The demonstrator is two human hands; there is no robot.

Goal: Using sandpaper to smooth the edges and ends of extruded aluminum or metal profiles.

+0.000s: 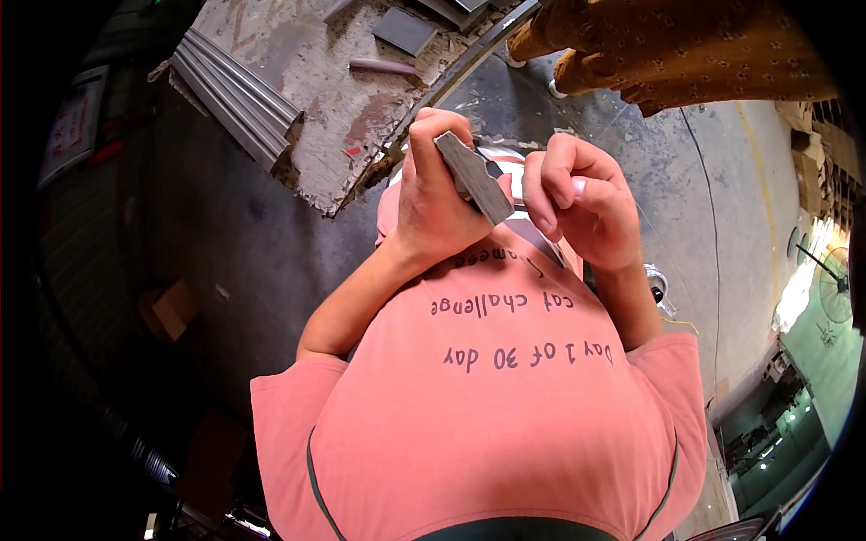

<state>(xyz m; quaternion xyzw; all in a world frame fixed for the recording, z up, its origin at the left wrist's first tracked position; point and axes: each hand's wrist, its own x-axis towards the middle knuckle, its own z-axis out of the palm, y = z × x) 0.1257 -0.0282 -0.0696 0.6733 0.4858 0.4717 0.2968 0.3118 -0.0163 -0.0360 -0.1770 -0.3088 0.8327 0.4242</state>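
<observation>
My left hand (433, 194) is closed around a grey, flat-faced piece (474, 178) with an uneven, notched edge, held tilted in front of my chest. Just to its right, my right hand (588, 200) has its fingers curled in and the thumb against them. Whatever they pinch, if anything, is too small or hidden to make out. Below the right fingertips a thin grey strip (534, 239) with a pointed end lies against my pink shirt; I cannot tell whether it joins the grey piece. A small dark part shows between the hands.
Ahead to the left, a worn board or bench top (311, 99) bears a bundle of long silver metal profiles (236, 99), a dark grey plate (405, 32) and a short bar (382, 67). A person in brown patterned clothing (686, 45) stands ahead right. A cable (713, 198) crosses the floor.
</observation>
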